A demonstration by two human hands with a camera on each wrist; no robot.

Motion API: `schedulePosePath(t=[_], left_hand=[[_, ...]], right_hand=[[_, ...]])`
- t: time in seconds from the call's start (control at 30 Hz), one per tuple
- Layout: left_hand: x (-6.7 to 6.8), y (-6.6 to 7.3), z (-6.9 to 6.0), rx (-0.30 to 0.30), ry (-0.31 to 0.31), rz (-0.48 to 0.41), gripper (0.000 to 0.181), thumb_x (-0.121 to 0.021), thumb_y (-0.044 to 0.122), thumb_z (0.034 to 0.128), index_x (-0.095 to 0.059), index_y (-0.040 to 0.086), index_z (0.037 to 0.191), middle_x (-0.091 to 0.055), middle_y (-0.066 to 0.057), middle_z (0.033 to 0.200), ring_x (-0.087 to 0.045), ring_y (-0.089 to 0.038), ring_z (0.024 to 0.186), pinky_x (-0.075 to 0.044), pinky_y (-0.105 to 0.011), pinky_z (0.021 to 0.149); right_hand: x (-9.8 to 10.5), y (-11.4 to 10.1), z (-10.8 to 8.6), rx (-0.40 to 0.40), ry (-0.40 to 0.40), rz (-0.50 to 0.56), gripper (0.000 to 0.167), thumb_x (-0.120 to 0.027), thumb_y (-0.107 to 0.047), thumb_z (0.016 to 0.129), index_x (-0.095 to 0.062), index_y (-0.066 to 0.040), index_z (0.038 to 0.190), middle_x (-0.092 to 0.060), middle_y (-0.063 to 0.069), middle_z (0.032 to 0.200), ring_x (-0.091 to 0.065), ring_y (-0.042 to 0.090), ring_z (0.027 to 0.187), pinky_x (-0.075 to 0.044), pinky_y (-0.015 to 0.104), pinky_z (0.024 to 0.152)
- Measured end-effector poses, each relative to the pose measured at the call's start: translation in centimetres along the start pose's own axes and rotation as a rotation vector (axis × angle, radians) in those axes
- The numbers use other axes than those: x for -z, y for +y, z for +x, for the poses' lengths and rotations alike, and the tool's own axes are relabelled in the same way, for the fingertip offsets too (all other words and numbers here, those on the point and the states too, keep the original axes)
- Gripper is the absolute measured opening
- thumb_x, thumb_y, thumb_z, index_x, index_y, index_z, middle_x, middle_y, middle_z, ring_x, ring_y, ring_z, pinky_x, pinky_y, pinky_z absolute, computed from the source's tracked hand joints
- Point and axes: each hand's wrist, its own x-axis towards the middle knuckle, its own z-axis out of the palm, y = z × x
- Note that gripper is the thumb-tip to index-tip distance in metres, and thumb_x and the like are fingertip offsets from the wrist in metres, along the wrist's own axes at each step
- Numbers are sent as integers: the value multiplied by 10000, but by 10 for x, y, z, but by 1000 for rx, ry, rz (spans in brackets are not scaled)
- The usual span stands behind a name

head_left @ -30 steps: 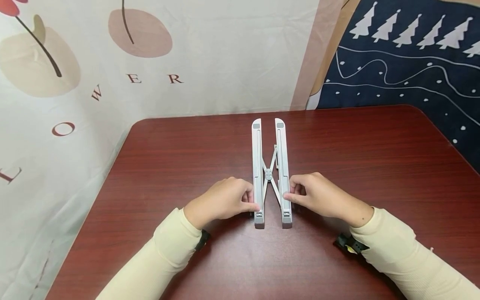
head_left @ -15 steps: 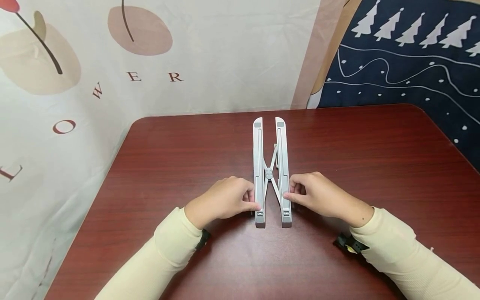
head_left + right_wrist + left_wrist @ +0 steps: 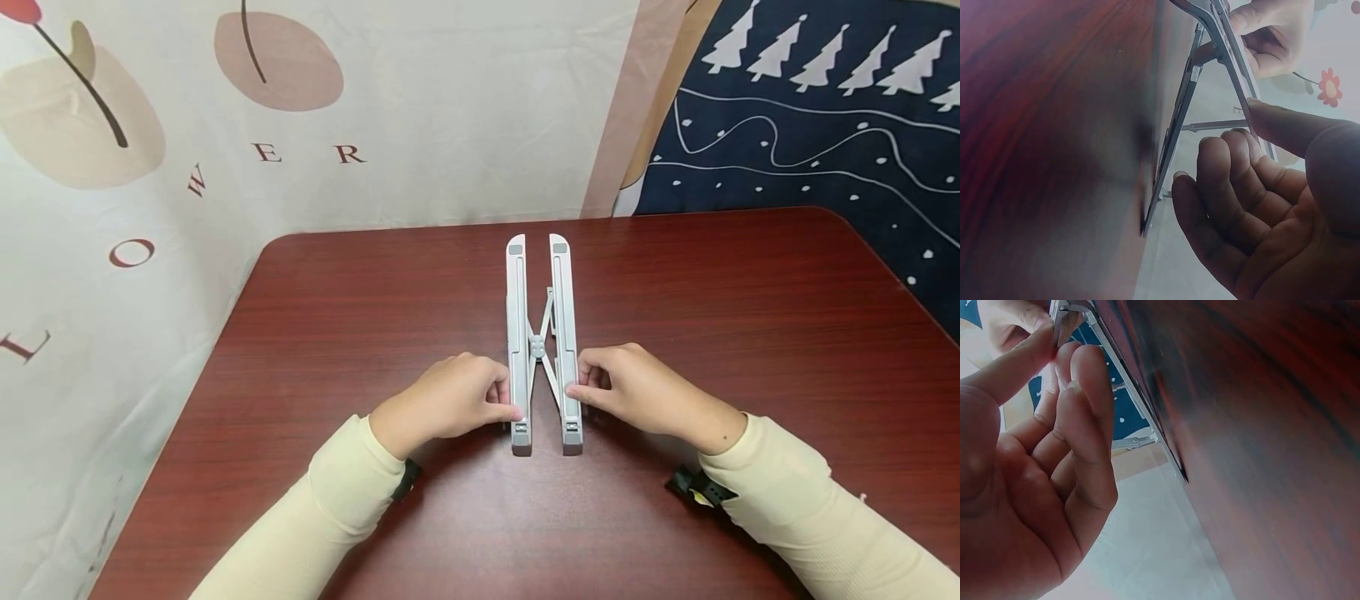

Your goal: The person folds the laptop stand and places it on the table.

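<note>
A silver folding laptop stand (image 3: pixel 517 325) stands on the table, its two long rails nearly parallel and joined by an X-shaped crossbar (image 3: pixel 537 347). My left hand (image 3: pixel 453 396) pinches the left rail near its front end, thumb on the top face. On the right rail, my right hand (image 3: pixel 637 390) pinches a little farther back, also with the thumb on top. Both wrist views show the stand propped up, with its lower bar (image 3: pixel 1141 403) along the tabletop and a sloping upper rail (image 3: pixel 1235 69). The rails hide some fingertips in the head view.
The reddish-brown wooden table (image 3: pixel 360 308) has rounded far corners. Behind it hangs a pale cloth (image 3: pixel 465 108) printed with letters and shapes. A navy cloth (image 3: pixel 795 150) with white trees hangs at the right. Dark straps (image 3: pixel 701 487) circle the wrists.
The left rail has shifted slightly to the right with my left hand's thumb, so the gap between the rails is a little narrower. My right hand keeps nearly the same place and grip.
</note>
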Motion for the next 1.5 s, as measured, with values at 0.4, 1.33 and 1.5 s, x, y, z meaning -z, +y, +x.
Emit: schedulePosePath(t=[0.4,1.33,1.5], left_hand=[[-2,4,-1,2,-6,-7,306,-787,416,837,-601,250,659,-554,135,586,-505,-38,551,-400,-240,540],[-9,9,0,6,-17,-8,303,-780,414,849,-594,264,661,-545,152,571,-501,-33,551,-415,-260,545],[-8,10,0,8,-17,-4,300,-777,417,850,-595,266,665,-539,150,568,-495,-36,549,-417,-274,542]], right_hand=[[-1,-2,0,10,-6,-2,219,-772,-187,872,-590,-173,750,-561,-114,649,-483,-2,592,-440,213,572],[-9,-9,0,-5,-12,22,226,-766,-183,879,-582,-167,749,-542,-114,636,-459,-4,570,-429,207,544],[-9,-9,0,-4,-14,18,228,-763,-190,883,-580,-169,749,-541,-116,632,-456,-7,564,-426,206,538]])
